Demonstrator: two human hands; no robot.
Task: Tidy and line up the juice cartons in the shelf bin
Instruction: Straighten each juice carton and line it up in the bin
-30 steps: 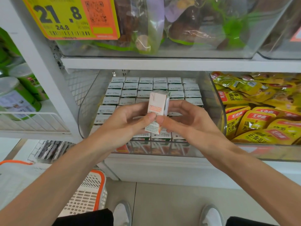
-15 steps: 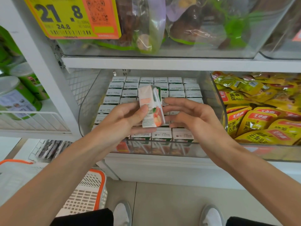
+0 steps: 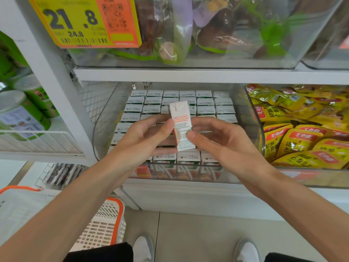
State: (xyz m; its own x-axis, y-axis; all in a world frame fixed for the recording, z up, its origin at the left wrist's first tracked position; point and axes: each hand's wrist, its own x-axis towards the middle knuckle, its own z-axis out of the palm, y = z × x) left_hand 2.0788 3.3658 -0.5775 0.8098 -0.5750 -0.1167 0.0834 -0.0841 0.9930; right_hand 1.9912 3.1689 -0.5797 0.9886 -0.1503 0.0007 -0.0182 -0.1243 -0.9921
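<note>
A small white juice carton [image 3: 181, 123] with orange print stands upright in the air above the clear shelf bin [image 3: 102, 129]. My left hand [image 3: 143, 137] pinches its left side with the thumb. My right hand [image 3: 217, 140] pinches its right lower edge, thumb on the front. Below and behind them, several rows of cartons [image 3: 205, 103] stand packed upright in the bin, tops showing. My hands hide the middle rows.
A bin of yellow snack packets [image 3: 302, 133] sits to the right. Green canisters [image 3: 20, 118] stand on a wire shelf at left. A clear bin of bagged goods [image 3: 217, 35] with a yellow price tag [image 3: 83, 21] hangs above. A white and orange basket [image 3: 102, 224] sits on the floor.
The carton has been turned in my hands: its picture side showed half a second ago, now a text side faces me and it stands straighter. My right hand has closed in on it.
</note>
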